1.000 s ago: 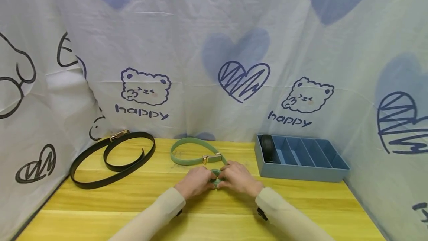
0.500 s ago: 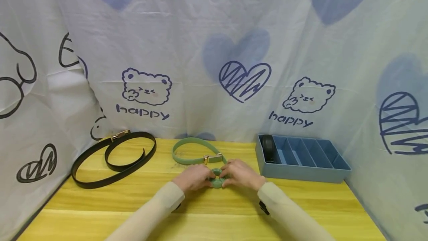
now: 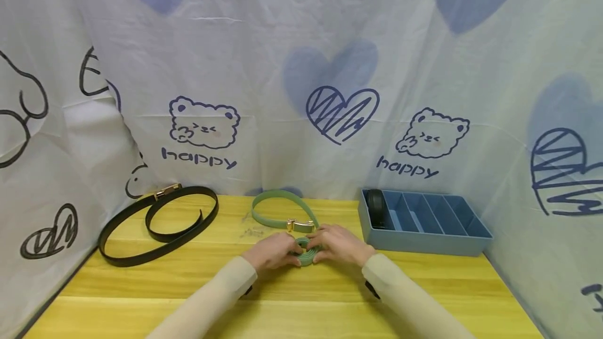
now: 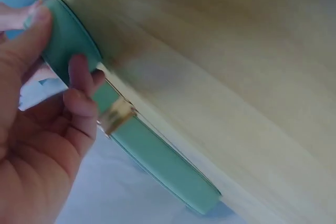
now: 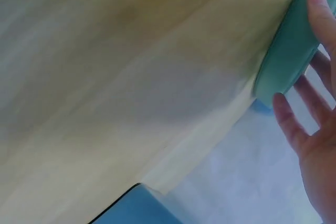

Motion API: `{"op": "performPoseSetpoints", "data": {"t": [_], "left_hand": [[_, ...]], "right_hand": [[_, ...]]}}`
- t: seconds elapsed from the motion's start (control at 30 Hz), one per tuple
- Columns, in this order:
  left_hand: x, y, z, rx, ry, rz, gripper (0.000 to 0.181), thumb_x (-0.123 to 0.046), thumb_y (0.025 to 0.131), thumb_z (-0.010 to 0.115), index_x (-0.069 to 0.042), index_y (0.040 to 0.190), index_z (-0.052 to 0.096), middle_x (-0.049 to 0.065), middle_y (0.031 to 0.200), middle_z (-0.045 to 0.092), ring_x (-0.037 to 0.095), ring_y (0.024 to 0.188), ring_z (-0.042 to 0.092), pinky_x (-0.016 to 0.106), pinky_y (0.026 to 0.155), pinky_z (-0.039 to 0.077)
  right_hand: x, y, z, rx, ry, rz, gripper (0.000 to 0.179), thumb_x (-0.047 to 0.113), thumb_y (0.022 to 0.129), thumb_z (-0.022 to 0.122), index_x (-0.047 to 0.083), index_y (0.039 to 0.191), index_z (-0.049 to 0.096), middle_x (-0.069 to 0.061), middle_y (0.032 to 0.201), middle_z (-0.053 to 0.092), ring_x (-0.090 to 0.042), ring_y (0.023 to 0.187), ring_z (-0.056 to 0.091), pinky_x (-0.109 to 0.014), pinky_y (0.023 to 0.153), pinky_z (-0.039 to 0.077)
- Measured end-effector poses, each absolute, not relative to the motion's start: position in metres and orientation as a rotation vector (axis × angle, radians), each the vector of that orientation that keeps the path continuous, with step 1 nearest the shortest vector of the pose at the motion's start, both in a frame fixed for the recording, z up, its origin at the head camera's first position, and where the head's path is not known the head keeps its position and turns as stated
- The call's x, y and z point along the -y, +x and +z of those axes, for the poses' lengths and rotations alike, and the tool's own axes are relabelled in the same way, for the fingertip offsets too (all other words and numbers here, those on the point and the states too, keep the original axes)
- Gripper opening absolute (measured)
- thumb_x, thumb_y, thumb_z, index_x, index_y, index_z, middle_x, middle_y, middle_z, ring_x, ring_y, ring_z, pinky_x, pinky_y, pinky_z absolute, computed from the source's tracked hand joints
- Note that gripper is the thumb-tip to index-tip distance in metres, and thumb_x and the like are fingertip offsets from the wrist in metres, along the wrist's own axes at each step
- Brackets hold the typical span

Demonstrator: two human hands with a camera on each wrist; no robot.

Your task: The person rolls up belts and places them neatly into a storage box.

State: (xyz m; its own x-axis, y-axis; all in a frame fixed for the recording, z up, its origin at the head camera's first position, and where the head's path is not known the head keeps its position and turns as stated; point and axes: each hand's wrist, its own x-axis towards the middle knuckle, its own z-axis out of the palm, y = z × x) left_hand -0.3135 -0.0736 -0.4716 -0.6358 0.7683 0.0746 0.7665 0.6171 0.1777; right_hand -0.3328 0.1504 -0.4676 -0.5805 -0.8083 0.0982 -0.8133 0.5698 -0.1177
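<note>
A green belt (image 3: 306,259) lies on the wooden table, one end wound into a small coil standing on its edge. Its unwound part curves behind the coil in a loop (image 3: 278,193) with a gold buckle (image 3: 301,225). My left hand (image 3: 273,251) holds the coil's left side, thumb on the outer wrap in the left wrist view, where the buckle (image 4: 116,115) shows just beyond the fingers. From the right, my right hand (image 3: 340,245) pinches the same coil (image 5: 294,45) between thumb and fingers. The fingers partly cover the coil in the head view.
A black belt (image 3: 127,261) with a gold buckle lies loosely looped at the left. At the back right stands a blue divided box (image 3: 424,245), with a rolled black belt (image 3: 376,208) in its leftmost compartment. A patterned cloth (image 3: 273,135) hangs behind the table.
The green belt's loop has drawn in to the right and become smaller, and its buckle has turned. Both hands stay at the coil, with fingers slightly shifted.
</note>
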Motion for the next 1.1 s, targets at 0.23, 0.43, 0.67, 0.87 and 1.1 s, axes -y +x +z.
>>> {"op": "performPoseSetpoints", "data": {"t": [0.23, 0.43, 0.67, 0.87, 1.1], "left_hand": [[0.071, -0.305, -0.471, -2.969, 1.178, 0.187, 0.025, -0.045, 0.088, 0.070, -0.021, 0.093, 0.076, -0.006, 0.082, 0.070, 0.009, 0.071, 0.062, 0.028, 0.065, 0.052], [0.067, -0.305, -0.470, -2.940, 1.175, 0.224, 0.023, -0.043, 0.084, 0.074, -0.020, 0.085, 0.076, -0.009, 0.075, 0.069, 0.003, 0.061, 0.055, 0.023, 0.059, 0.047], [0.077, -0.317, -0.469, -2.775, 1.356, 0.302, 0.021, -0.037, 0.086, 0.073, -0.019, 0.097, 0.077, -0.009, 0.090, 0.072, 0.001, 0.077, 0.061, 0.021, 0.073, 0.051], [0.071, -0.306, -0.464, -2.883, 1.181, 0.250, 0.023, -0.043, 0.083, 0.075, -0.022, 0.091, 0.077, -0.010, 0.085, 0.071, 0.006, 0.074, 0.062, 0.028, 0.069, 0.052], [0.065, -0.304, -0.464, -2.884, 1.154, 0.281, 0.020, -0.038, 0.084, 0.075, -0.019, 0.081, 0.075, -0.010, 0.074, 0.069, 0.003, 0.064, 0.057, 0.022, 0.063, 0.048]], "right_hand": [[-0.144, -0.333, -0.469, 2.728, 1.376, 0.157, 0.035, 0.045, 0.082, 0.073, 0.023, 0.109, 0.076, -0.001, 0.127, 0.067, -0.019, 0.117, 0.061, -0.041, 0.100, 0.047], [-0.145, -0.330, -0.467, 2.815, 1.358, 0.280, 0.035, 0.042, 0.082, 0.076, 0.022, 0.111, 0.075, -0.001, 0.123, 0.068, -0.017, 0.111, 0.062, -0.037, 0.096, 0.049], [-0.150, -0.334, -0.461, 2.949, 1.427, 0.503, 0.036, 0.035, 0.085, 0.075, 0.020, 0.117, 0.073, -0.006, 0.138, 0.059, -0.021, 0.123, 0.059, -0.038, 0.103, 0.047], [-0.147, -0.331, -0.469, 2.834, 1.342, 0.359, 0.036, 0.047, 0.081, 0.075, 0.021, 0.105, 0.078, 0.000, 0.121, 0.070, -0.015, 0.104, 0.066, -0.034, 0.091, 0.053], [-0.148, -0.327, -0.471, 2.841, 1.309, 0.380, 0.035, 0.049, 0.080, 0.075, 0.024, 0.105, 0.077, 0.011, 0.107, 0.073, -0.008, 0.094, 0.066, -0.029, 0.083, 0.053]]}}
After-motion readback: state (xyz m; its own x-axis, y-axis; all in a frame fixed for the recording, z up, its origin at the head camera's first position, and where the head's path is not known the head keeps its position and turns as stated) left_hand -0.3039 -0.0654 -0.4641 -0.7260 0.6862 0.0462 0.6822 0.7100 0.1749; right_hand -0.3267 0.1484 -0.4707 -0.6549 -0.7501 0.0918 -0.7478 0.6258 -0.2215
